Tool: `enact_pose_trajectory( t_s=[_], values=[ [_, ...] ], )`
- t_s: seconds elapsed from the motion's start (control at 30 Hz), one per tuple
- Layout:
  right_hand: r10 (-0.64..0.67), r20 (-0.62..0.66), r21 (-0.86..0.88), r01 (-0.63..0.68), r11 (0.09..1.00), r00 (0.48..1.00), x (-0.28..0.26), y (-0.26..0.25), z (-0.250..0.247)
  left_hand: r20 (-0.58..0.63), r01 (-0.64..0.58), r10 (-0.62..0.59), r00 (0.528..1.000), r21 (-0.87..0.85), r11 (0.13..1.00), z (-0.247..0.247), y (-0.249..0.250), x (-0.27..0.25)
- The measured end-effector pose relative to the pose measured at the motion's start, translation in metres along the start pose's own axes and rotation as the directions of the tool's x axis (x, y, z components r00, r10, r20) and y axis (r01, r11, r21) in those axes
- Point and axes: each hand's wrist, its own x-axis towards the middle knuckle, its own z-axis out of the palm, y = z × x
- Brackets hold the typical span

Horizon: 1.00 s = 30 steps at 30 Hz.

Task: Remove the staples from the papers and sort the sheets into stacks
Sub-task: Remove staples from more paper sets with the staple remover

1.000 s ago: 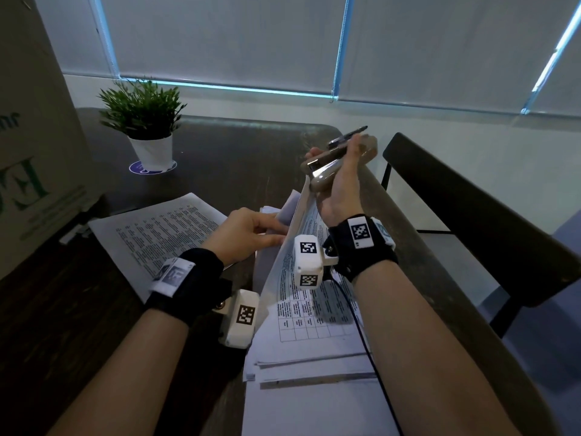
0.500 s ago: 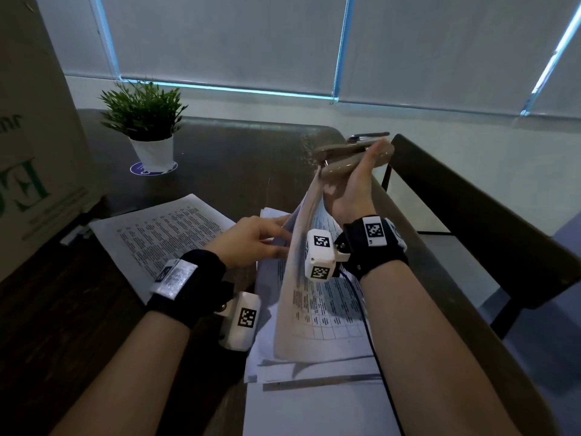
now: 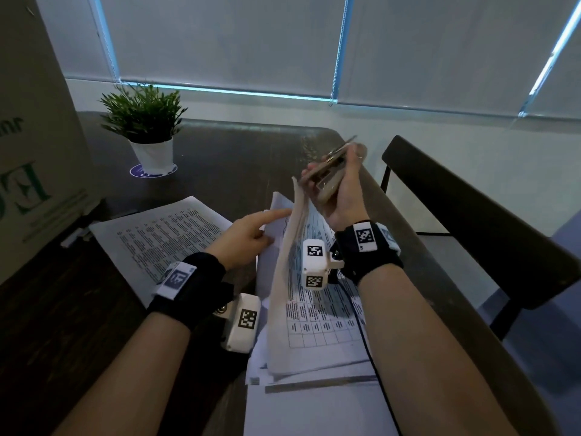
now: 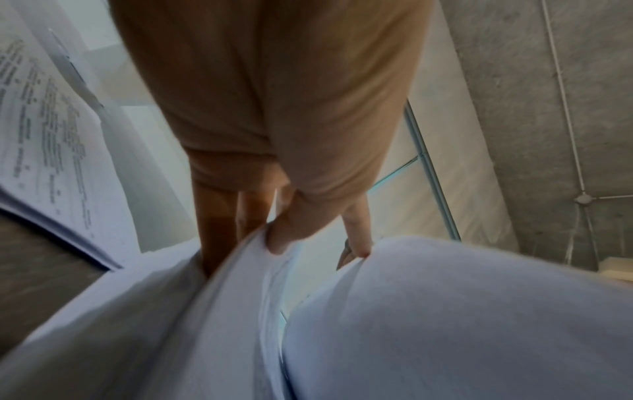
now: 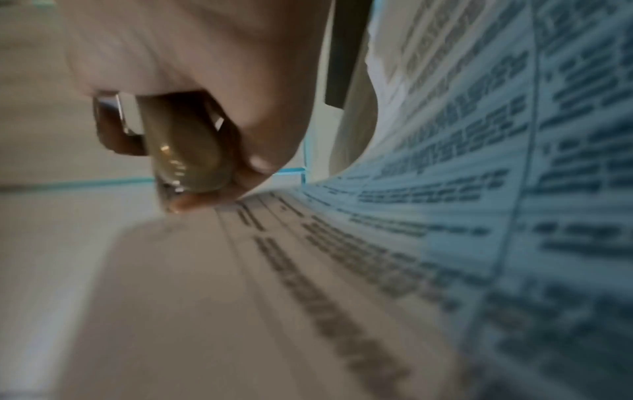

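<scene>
My right hand (image 3: 342, 196) grips a tan staple remover (image 3: 327, 171) above the table's right side, and the top corner of a lifted sheet (image 3: 286, 294) hangs from it, curling up off the printed pile (image 3: 320, 322). The right wrist view shows the staple remover (image 5: 185, 151) in my curled fingers, close over the printed sheet (image 5: 445, 216). My left hand (image 3: 248, 234) lies left of the lifted sheet. In the left wrist view its thumb (image 4: 277, 241) and fingers pinch a few sheets (image 4: 240, 284), while the index finger (image 4: 359, 238) stretches out onto the lifted sheet.
A separate printed stack (image 3: 163, 237) lies to the left on the dark table (image 3: 235, 158). More blank sheets (image 3: 314, 410) lie near me. A potted plant (image 3: 144, 121) stands at the back left beside a cardboard box (image 3: 31, 152). A dark chair (image 3: 471, 215) stands at the right.
My right hand has swung the staple remover up and back down, drawing the sheet's corner with it. My left index finger has straightened out toward the lifted sheet.
</scene>
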Motion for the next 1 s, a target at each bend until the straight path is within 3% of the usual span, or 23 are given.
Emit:
enact_pose_trajectory(
  t_s=[0.07,0.23,0.33,0.47,0.57,0.77,1.0],
  values=[
    [-0.047,-0.045,0.128,0.052,0.99,0.998,0.004,0.0,-0.001,0.001,-0.027,0.027,1.0,0.037,0.999,0.0,0.0,0.0],
    [-0.082,-0.129,0.26,0.113,0.959,0.988,0.007,-0.011,-0.008,0.07,-0.067,0.06,0.996,0.105,0.992,0.002,0.004,0.002],
    [-0.066,-0.071,0.283,0.083,0.955,0.995,0.005,-0.01,-0.011,0.099,-0.098,0.088,0.991,0.108,0.989,0.003,-0.003,0.006],
    [0.037,0.01,-0.021,-0.037,0.999,0.999,0.006,-0.007,-0.008,0.089,-0.088,0.077,0.993,0.131,0.987,0.003,-0.002,0.005],
    [-0.01,0.022,-0.233,0.015,0.972,1.0,0.004,0.005,-0.002,0.06,-0.094,0.087,0.994,0.116,0.989,0.002,-0.002,0.005],
    [-0.083,0.064,-0.364,0.101,0.926,0.994,0.0,0.019,0.006,0.03,-0.089,0.086,0.996,0.114,0.989,0.002,-0.009,0.009],
    [-0.247,0.048,-0.387,0.246,0.889,0.968,-0.001,0.021,0.007,-0.034,-0.056,0.057,0.998,0.023,0.998,0.004,-0.018,0.009]
  ],
)
